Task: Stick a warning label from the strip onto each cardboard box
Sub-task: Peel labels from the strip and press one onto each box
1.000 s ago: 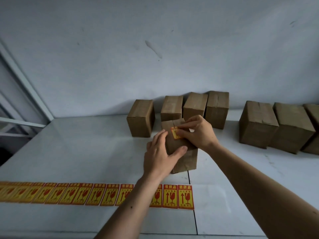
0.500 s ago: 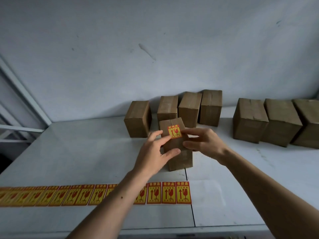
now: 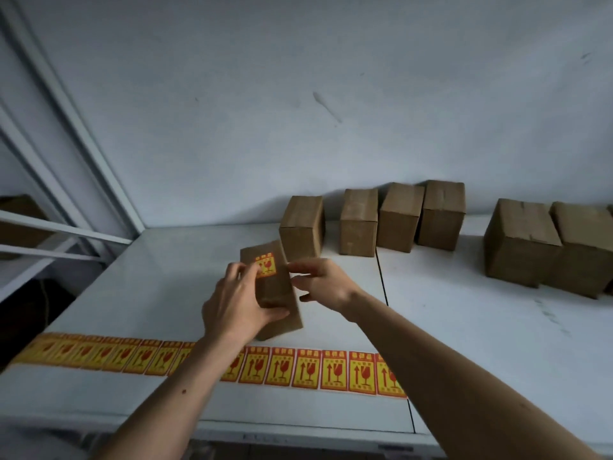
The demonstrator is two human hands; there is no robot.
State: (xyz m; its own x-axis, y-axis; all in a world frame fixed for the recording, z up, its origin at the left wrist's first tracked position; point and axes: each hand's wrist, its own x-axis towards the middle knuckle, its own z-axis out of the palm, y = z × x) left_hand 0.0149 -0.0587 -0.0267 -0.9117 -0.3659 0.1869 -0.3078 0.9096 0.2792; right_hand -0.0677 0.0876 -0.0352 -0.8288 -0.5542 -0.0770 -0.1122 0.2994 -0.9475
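Note:
A small cardboard box stands tilted on the white table, with a yellow-and-red warning label stuck on its top. My left hand grips the box from its left side, thumb under its front face. My right hand hovers just right of the box, fingers apart, holding nothing. A long strip of yellow-and-red labels lies flat along the table's near edge, partly hidden by both forearms.
Several plain cardboard boxes stand in a row at the back against the wall. Larger boxes sit at the back right. A white metal frame borders the table on the left. A seam divides the tabletop.
My right hand has let go of the label, which now sits stuck on the box top. My left hand has shifted the box leftward and tilted it. The view moved left.

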